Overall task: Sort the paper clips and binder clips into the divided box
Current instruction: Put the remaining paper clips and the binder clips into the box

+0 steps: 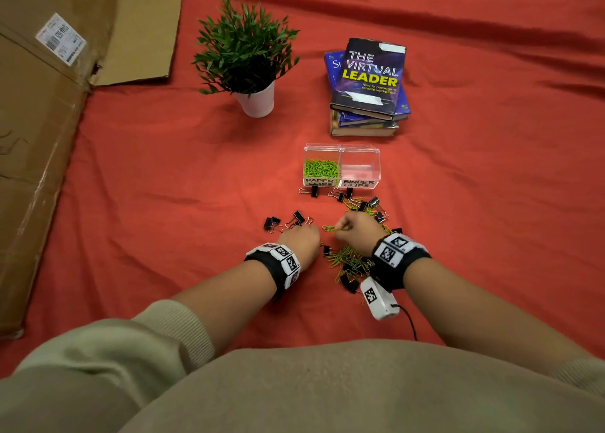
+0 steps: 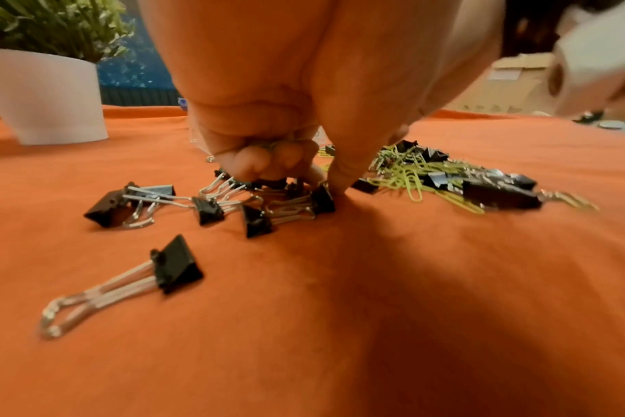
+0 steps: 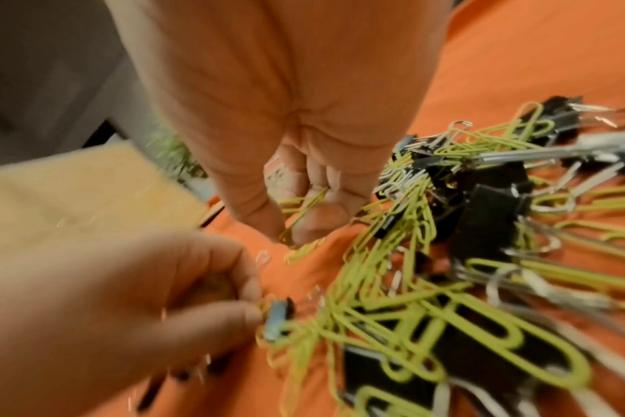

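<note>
Red cloth (image 1: 163, 177) covers the whole work surface. A flattened cardboard box (image 1: 42, 131) lies along its left edge. A stack of books (image 1: 368, 85) sits at the far side, with a potted plant (image 1: 245, 56) in a white pot to its left.

The divided box (image 1: 342, 165), clear plastic, stands just in front of the books. Its left compartment, labelled PAPER CLIPS, holds green paper clips (image 1: 320, 168); its right compartment, labelled BINDER CLIPS, shows no clips.

Loose stock lies on the cloth in front of the box: a mixed pile (image 1: 352, 259) of green paper clips and black binder clips beneath the right wrist, and scattered binder clips (image 2: 211, 208) to the left.

Right hand (image 1: 358, 228): fingers (image 3: 314, 223) curled, pinching a green paper clip (image 3: 304, 211) above the pile.

Left hand (image 1: 301, 239): fingers (image 2: 268, 163) curled down among the scattered binder clips, gripping binder clips against the palm.
</note>
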Demonstrator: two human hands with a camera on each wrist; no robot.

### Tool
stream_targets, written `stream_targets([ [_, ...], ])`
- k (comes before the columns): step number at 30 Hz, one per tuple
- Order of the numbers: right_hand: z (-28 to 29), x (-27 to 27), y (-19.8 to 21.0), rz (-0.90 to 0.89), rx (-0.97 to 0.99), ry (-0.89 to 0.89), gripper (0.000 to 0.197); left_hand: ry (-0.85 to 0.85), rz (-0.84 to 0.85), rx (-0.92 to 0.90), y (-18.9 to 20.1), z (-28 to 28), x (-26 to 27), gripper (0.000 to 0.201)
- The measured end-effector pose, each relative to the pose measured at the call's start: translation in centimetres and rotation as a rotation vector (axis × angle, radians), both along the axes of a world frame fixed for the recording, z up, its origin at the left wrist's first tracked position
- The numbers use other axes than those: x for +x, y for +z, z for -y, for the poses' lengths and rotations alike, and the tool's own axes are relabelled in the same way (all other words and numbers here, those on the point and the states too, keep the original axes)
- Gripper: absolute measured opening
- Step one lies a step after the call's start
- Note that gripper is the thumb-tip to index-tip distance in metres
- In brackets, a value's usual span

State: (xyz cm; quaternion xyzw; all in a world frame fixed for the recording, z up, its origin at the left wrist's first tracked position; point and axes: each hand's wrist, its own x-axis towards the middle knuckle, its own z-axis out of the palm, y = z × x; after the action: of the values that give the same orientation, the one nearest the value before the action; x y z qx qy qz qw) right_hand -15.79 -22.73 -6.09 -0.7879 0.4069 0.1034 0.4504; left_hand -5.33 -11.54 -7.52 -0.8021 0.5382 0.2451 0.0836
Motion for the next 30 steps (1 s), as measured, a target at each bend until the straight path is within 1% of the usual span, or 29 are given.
stream_targets([
  [3,1.3,0.7,0.6,0.057,0.137,-0.125,0.016,-0.050,0.036,0.006,-0.1,0.2,0.0,0.029],
  [4,1.6,0.9,0.7,0.055,0.156,-0.141,0.019,-0.042,0.026,0.008,-0.1,0.2,0.0,0.029],
  [6,1.7,1.5,0.7,0.022,0.132,-0.135,0.021,0.031,-0.041,-0.011,0.1,0.2,0.3,0.030],
  [8,1.5,2.0,0.5,-0.002,0.008,-0.075,0.020,0.122,-0.141,-0.069,0.3,0.1,0.7,0.029],
  [11,0.8,2.7,0.0,-0.012,-0.158,0.035,0.016,0.242,-0.264,-0.159,1.0,0.6,1.8,0.021],
  [14,0.1,2.6,-0.8,-0.037,-0.241,0.173,0.015,0.350,-0.342,-0.248,2.5,1.8,3.2,0.009],
  [16,-0.3,2.4,-1.2,-0.072,-0.274,0.265,0.020,0.399,-0.364,-0.308,3.6,3.0,4.2,0.007],
  [18,-0.7,2.2,-1.6,-0.084,-0.301,0.317,0.021,0.432,-0.385,-0.362,4.5,4.4,5.1,0.006],
  [21,-1.3,2.2,-1.6,-0.127,-0.341,0.392,0.021,0.402,-0.359,-0.413,5.4,6.9,6.2,0.004],
  [23,-1.4,2.2,-1.6,-0.146,-0.344,0.429,0.024,0.348,-0.309,-0.404,5.7,8.6,6.9,0.013],
  [25,-1.2,2.0,-1.3,-0.153,-0.323,0.441,0.025,0.284,-0.249,-0.354,5.6,10.0,7.4,0.017],
  [27,-0.6,1.8,-0.9,-0.152,-0.289,0.384,0.023,0.211,-0.193,-0.295,5.1,11.1,7.9,0.022],
  [30,0.6,1.6,-0.1,-0.099,-0.142,0.189,0.016,0.122,-0.132,-0.246,4.2,12.0,8.4,0.028],
])
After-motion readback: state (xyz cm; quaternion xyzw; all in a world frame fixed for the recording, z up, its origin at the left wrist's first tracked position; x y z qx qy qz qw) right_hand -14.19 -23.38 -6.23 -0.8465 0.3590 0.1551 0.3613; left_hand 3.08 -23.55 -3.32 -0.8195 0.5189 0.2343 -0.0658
